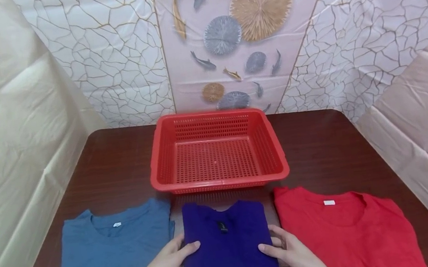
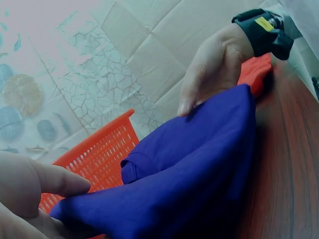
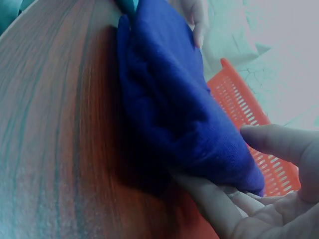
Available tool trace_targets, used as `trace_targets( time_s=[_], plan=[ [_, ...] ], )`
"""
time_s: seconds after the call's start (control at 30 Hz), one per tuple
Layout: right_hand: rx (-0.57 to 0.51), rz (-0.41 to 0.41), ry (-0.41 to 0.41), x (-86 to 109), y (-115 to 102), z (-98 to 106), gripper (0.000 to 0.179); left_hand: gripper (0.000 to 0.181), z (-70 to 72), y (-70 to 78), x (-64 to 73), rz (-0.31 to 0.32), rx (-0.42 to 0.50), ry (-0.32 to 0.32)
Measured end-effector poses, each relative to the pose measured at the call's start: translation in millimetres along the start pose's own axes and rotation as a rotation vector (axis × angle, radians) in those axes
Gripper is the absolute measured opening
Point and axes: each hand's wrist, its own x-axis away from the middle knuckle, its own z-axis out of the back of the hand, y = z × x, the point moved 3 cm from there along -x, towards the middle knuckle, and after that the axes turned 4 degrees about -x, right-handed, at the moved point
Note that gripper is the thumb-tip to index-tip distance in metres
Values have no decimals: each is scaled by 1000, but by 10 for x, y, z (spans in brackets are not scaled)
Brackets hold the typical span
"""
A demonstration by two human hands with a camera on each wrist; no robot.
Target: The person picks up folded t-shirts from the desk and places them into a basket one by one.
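A folded dark blue-purple T-shirt (image 1: 228, 252), its neckline at the far end, is between my two hands at the near middle of the table. My left hand (image 1: 167, 264) grips its left edge, thumb on top. On the opposite edge my right hand (image 1: 295, 255) holds it, also thumb uppermost; in the right wrist view the fingers (image 3: 212, 199) reach underneath the cloth. Both wrist views show the T-shirt (image 2: 184, 149) raised off the wooden surface, at least in part. Folded layers hide the left fingertips below.
Beyond the T-shirt stands a red perforated plastic basket (image 1: 220, 181) with nothing inside. A folded blue T-shirt (image 1: 105, 258) lies to the left, a folded red T-shirt (image 1: 355, 236) to the right. The dark wooden table (image 1: 320, 147) meets hanging cloth at the back and sides.
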Motion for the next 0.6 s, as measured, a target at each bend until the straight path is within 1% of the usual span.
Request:
trace_targets(
  time_s=[0.07,0.23,0.33,0.43,0.53,0.6],
  plan=[
    [-29,-11,-5,-4,-2,-14,88,77,-8,-2,-7,-6,-13,9],
    [-137,9,-85,-18,14,-108,89,82,-20,-23,-33,-18,-95,57],
    [-147,21,-94,-19,24,-148,94,85,-37,-35,-46,-28,-132,89],
    [-179,40,-117,-31,31,-168,87,86,-44,-48,-57,-40,-115,92],
    [-232,71,-167,-43,37,-181,75,84,-29,-63,-55,-42,-72,83],
    [-250,84,-183,-45,37,-182,70,83,-13,-80,-57,-43,-47,85]
  ],
)
